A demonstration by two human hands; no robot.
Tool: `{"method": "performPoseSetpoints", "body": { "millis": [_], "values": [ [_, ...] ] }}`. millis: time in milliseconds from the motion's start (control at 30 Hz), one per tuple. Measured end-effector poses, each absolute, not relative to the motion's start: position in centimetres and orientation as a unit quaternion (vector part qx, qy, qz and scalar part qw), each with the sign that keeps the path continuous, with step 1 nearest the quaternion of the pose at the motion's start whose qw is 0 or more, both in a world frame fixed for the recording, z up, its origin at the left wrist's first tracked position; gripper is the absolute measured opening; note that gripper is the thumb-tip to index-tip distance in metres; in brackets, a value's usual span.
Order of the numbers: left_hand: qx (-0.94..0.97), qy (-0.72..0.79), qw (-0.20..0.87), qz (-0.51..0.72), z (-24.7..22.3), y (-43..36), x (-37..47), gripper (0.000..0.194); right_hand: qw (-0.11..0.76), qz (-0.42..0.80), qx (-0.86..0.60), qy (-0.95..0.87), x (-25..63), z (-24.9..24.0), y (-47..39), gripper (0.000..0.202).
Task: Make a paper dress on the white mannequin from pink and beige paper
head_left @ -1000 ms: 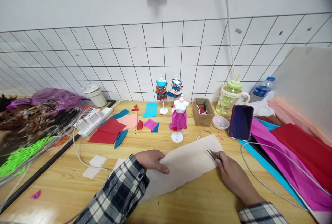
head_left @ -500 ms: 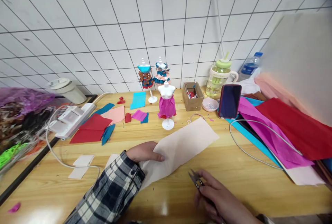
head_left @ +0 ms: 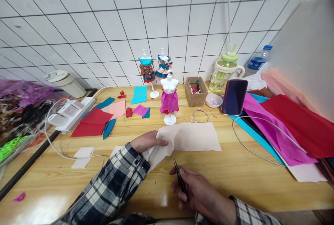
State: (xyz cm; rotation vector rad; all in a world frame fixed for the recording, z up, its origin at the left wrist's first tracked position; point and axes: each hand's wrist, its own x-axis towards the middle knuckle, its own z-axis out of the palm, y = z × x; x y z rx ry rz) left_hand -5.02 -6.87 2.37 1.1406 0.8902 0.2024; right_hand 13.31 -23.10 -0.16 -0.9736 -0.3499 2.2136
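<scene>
My left hand [head_left: 150, 141] grips a pale pink sheet [head_left: 194, 137], thumb on top, near the sheet's left end. The sheet bends at the hand, and its right part lies toward the mannequin. In my right hand [head_left: 194, 188] is a pair of thread snips [head_left: 180, 178], the tips pointing up toward the sheet but apart from it. A small white mannequin [head_left: 169, 96] in a magenta skirt stands just beyond the sheet. Two more dressed mannequins, one in a blue top and brown skirt [head_left: 146, 68], one in ruffles [head_left: 164, 66], are behind it.
Fabric pieces, among them a red one [head_left: 91, 124], lie left beside a power strip [head_left: 75, 113]. A cardboard box [head_left: 196, 93], pink dish [head_left: 214, 100], drink bottle [head_left: 224, 72] and propped phone [head_left: 235, 97] stand at the back right. A cable [head_left: 241, 141] loops near stacked cloth [head_left: 294, 127].
The right hand with the snips has moved left, closer to the sheet, and the snips now look closed. The sheet's right end has swung nearer to me. The view has shifted slightly.
</scene>
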Motion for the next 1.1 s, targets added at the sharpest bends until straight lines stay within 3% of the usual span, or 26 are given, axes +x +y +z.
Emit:
{"method": "performPoseSetpoints", "body": {
  "millis": [167,767,1100],
  "values": [
    [0.51,0.329,0.791,0.072,2.8,-7.3,-6.0,0.064,0.339,0.864,-0.344,-0.144,12.9,-0.5,-23.5,0.05],
    [0.527,0.347,0.773,0.068,2.2,-7.4,-5.6,0.068,0.277,0.829,-0.415,-0.254,11.7,-0.1,-23.0,0.065],
    [0.578,0.351,0.735,0.055,2.5,-7.3,-5.8,0.07,0.311,0.809,-0.401,-0.298,10.8,-0.9,-22.1,0.063]
  ]
}}
